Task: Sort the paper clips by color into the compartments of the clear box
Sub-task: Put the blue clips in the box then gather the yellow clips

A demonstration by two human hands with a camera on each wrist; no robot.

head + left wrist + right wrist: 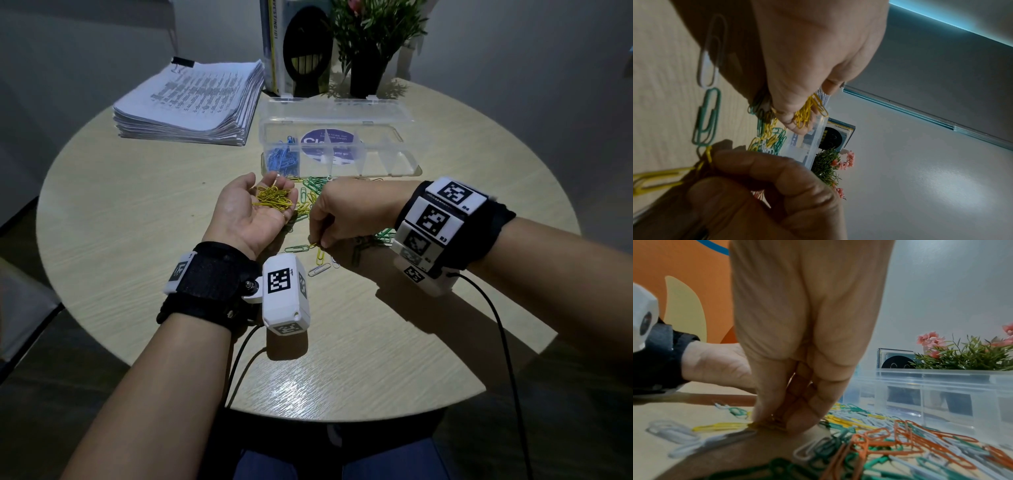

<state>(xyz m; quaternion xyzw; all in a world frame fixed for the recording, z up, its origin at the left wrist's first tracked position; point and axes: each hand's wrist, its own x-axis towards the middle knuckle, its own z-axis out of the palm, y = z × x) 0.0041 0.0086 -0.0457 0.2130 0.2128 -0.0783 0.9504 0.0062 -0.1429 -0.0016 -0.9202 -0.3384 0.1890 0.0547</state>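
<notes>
From the head camera, a round pale wood-grain table [137, 205] is seen in a dim room, with a stack of printed papers [191, 102] at its far left and a potted plant [370, 44] at the far edge. The clear box [339, 150] lies lid-open beyond the hands, its long axis running left to right; blue paper clips [282, 159] fill its leftmost compartment. A loose heap of mixed clips [310, 195] is spread just in front of the box. The left hand [253, 212] is held palm-up and cupped, with a bunch of yellow clips [272, 200] cradled in it. The right hand [346, 214] is turned palm-down, its fingertips [320, 244] pinched on a yellow clip [317, 248] at the table.

From the left wrist camera, the yellow clips [809, 112] are seen resting against the loosely curled fingers [797, 125], and a green clip [707, 116] lies lengthwise on the table.

From the right wrist camera, an orange wall [684, 264] is seen behind. The right hand's thumb and fingers [797, 421] are closed on the yellow clip [721, 426], which lies flat, pointing leftward. Orange clips [900, 439], green and white ones lie near the box [941, 386].
</notes>
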